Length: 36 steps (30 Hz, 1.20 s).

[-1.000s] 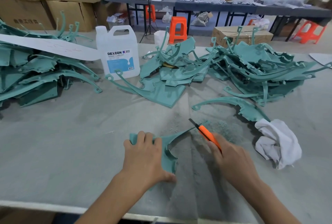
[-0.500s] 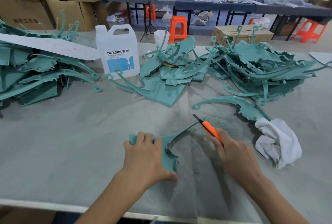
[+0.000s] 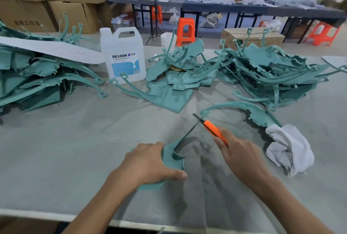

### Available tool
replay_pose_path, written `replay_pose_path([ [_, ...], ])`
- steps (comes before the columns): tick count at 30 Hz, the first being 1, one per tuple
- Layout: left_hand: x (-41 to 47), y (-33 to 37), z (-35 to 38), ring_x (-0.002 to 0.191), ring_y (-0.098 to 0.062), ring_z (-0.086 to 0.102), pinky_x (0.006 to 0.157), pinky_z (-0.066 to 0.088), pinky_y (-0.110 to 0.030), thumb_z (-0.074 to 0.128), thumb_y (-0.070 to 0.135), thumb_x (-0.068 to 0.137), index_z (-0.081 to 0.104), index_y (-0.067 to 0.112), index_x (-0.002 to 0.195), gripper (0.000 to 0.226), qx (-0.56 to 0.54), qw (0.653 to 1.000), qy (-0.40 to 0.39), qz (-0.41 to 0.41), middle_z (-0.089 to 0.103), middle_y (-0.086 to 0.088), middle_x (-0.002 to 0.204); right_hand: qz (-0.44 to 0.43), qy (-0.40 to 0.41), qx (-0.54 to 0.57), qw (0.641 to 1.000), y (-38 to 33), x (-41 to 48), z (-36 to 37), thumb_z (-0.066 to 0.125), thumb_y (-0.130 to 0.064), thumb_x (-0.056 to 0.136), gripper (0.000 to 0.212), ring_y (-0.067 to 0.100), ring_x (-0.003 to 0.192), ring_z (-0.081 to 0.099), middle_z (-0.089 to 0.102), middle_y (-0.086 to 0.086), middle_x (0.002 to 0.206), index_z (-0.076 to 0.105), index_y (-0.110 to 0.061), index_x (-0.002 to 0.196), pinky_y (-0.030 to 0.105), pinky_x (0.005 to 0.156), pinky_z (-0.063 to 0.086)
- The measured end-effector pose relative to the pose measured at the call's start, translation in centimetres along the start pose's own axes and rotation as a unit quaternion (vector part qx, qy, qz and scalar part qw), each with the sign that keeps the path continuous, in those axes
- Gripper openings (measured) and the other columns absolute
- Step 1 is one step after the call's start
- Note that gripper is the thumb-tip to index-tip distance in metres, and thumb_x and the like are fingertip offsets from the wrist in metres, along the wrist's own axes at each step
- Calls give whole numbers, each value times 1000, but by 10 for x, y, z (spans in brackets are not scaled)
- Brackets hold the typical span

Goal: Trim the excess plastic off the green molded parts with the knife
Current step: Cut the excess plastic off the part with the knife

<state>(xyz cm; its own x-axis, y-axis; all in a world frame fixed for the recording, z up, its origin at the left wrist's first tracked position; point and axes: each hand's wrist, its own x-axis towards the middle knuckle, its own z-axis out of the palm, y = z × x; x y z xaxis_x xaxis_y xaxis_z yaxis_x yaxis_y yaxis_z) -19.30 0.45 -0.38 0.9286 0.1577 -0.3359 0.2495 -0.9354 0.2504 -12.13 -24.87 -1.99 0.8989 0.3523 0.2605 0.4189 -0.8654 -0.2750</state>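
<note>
Left hand (image 3: 148,164): fingers flat, pressing the green part (image 3: 171,156) onto the table (image 3: 75,149).
Right hand (image 3: 242,156): clamped round the knife (image 3: 214,130), blade at the part's thin tip.
Rag (image 3: 289,149): just right of the right hand.

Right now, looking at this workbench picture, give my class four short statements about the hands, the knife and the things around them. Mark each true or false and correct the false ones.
1. The right hand grips the orange-handled utility knife. True.
2. The left hand lifts the flat green molded plastic part clear of the grey table. False: it presses the part down flat on the table.
3. The crumpled white cloth lies to the right of the right hand. True.
4. The white plastic jug labelled DEXCON lies tipped on its side. False: it stands upright.
</note>
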Motion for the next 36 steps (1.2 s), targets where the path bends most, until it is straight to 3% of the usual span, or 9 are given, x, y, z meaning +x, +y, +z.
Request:
replay_pose_path([
  [5,-2,0,0,97,-20,50,86,49,-41,51,104,34,42,41,98,90,-1,1000,-3,-1,49,9,100,-77,-120,26,990,-6,-17,3,28,-63,99,47,24,79,68,70,-3,92,45,-41,138,41,69,53],
  [10,-1,0,1,97,-19,52,83,50,-39,48,106,35,44,41,102,93,1,1000,-15,-1,57,8,108,-31,1,-77,997,28,13,-7,36,-50,102,48,29,62,63,65,2,81,52,-26,140,41,55,51],
  [17,-6,-30,-5,141,-10,31,106,28,-43,49,101,44,34,40,146,119,46,998,-20,37,38,16,152,75,80,166,980,13,-17,9,34,-59,98,33,10,51,52,54,-8,60,49,-41,121,30,48,32],
  [21,-5,-55,-15,152,-5,-1,120,9,-46,52,91,58,13,44,156,116,61,996,-49,51,7,16,166,117,92,247,957,8,-29,19,34,-63,96,29,11,60,59,63,-11,77,50,-47,114,39,55,48],
  [24,0,-42,-15,147,-5,18,115,18,-37,41,89,73,28,45,149,89,-28,995,51,85,28,21,157,142,121,291,938,1,-34,32,38,-70,95,34,12,58,60,64,-11,78,52,-47,114,39,58,52],
  [27,16,-12,-6,136,-9,43,112,33,-33,43,61,98,50,34,139,49,-160,970,132,126,52,15,143,166,144,330,918,-8,-38,44,38,-74,92,36,12,63,63,66,-12,82,53,-51,116,41,59,54],
  [30,31,23,-1,128,-14,51,108,38,-32,44,41,105,55,23,137,38,-202,955,171,132,59,7,137,180,172,333,910,-10,-38,48,39,-73,91,33,11,65,64,67,-15,83,53,-54,115,38,59,53],
  [33,24,61,17,97,-12,61,89,46,-26,54,32,101,65,27,109,15,-335,873,328,134,68,10,104,190,183,330,906,-6,-40,49,38,-72,92,33,10,66,65,68,-15,83,53,-54,115,36,60,53],
  [36,6,91,47,61,-8,59,57,49,-20,60,35,97,64,22,89,16,-661,721,204,41,67,3,78,198,189,342,899,-6,-41,51,39,-71,94,36,13,62,64,67,-10,78,55,-49,117,38,57,53],
])
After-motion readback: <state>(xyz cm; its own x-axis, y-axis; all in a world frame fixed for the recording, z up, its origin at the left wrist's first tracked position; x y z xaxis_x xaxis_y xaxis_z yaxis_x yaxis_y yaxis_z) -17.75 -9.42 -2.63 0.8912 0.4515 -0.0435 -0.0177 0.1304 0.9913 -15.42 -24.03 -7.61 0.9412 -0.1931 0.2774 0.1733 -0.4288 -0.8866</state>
